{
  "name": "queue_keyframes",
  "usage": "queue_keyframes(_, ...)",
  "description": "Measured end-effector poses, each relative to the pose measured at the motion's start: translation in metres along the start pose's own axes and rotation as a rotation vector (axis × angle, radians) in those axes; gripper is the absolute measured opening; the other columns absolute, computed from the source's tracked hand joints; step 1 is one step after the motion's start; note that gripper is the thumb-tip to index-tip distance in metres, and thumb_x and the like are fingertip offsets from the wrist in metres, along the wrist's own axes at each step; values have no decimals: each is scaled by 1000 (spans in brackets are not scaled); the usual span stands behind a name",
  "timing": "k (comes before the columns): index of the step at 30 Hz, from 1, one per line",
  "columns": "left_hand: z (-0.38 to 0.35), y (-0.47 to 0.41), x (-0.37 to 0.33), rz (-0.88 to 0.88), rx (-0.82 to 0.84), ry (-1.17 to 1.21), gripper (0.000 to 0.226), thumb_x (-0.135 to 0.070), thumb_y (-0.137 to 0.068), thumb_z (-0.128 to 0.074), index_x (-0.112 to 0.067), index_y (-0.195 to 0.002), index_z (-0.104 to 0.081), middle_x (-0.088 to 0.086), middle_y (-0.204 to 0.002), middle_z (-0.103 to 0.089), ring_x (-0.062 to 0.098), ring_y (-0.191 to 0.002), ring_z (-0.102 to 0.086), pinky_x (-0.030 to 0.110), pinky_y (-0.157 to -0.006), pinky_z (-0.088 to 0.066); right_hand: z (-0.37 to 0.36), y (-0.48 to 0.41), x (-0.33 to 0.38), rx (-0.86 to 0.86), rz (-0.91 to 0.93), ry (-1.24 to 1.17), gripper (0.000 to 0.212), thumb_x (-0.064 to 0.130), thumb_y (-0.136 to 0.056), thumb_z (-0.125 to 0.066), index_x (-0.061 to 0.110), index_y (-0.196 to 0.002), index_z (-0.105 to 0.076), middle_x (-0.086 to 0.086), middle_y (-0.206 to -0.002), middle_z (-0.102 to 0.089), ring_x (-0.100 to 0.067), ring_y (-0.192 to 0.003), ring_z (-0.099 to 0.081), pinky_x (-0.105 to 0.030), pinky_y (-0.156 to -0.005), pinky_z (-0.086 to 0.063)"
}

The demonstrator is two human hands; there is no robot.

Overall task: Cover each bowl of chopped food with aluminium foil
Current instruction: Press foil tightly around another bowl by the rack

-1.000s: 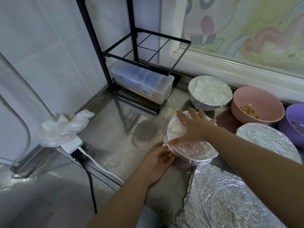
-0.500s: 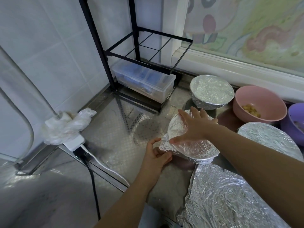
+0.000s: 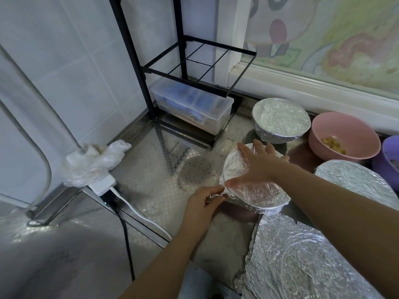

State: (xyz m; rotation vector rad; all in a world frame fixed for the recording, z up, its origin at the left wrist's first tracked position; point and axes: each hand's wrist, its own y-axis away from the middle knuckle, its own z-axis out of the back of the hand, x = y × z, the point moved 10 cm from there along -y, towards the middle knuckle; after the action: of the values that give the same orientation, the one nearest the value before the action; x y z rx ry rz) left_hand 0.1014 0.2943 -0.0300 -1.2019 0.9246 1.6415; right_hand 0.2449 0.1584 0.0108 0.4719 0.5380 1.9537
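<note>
A foil-covered bowl (image 3: 257, 196) stands in the middle of the steel counter. My right hand (image 3: 257, 167) lies flat on its foil top with fingers spread. My left hand (image 3: 203, 205) pinches the loose foil edge at the bowl's left rim. Three other foil-covered bowls are in view: one at the back (image 3: 280, 121), one at the right (image 3: 354, 182) and a large one in front (image 3: 302, 268). An uncovered pink bowl (image 3: 343, 137) holds a few yellow food pieces. A purple bowl (image 3: 388, 160) at the right edge is also uncovered.
A black wire rack (image 3: 190, 61) stands in the back corner over a clear plastic box (image 3: 192, 106). A white power strip (image 3: 101, 184) wrapped in plastic sits at the left, with a white cable (image 3: 138, 214) and a black one running forward. The window sill (image 3: 313, 89) lies behind the bowls.
My left hand has moved up to the bowl's left rim and now pinches the foil edge there. My right hand stays flat on the foil top.
</note>
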Motion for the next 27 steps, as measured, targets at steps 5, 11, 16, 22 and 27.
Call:
queue_keyframes(5, -4, -23, -6, 53, 173, -84, 15, -17, -96, -65, -31, -94, -71, -5, -100, -55, -1, -70, -61, 20, -68, -50, 0, 1, 0, 0, 0, -5, 141, 102, -46, -55, 48, -155, 18, -1, -167, 24, -42, -152, 17, -83, -109, -4)
queue_keyframes(11, -16, -42, 4, 290, 382, 21, 5, -21, -96, -66, -17, -97, -68, 2, -90, -69, 12, -80, -65, 35, -79, -54, 0, 0, 0, -5, -25, -24, 143, 104, -44, -53, 48, -155, 17, -2, -168, 22, -42, -153, 17, -83, -109, -4)
queue_keyframes(16, -15, -38, 16, 413, 212, 295, 18, -21, -88, -75, -12, -100, -65, 1, -87, -71, 8, -77, -68, 22, -68, -53, 1, 2, 1, -25, -28, -35, 145, 105, -40, -51, 47, -155, 15, -2, -168, 20, -41, -153, 16, -83, -109, -5)
queue_keyframes(22, -27, -19, 36, 543, -156, 725, 35, -2, -90, -70, 2, -122, -55, 26, -112, -66, 21, -87, -70, 30, -83, -59, -1, 0, 0, -35, -33, -41, 141, 104, -44, -53, 48, -155, 15, -2, -168, 22, -42, -153, 17, -83, -109, -4)
queue_keyframes(27, -42, -10, 30, 585, -372, 1023, 33, 2, -93, -64, 3, -125, -56, 24, -119, -67, 24, -95, -69, 31, -92, -56, -2, 0, -1, -34, -35, -44, 141, 104, -45, -53, 48, -155, 15, -1, -168, 22, -41, -153, 18, -83, -109, -3)
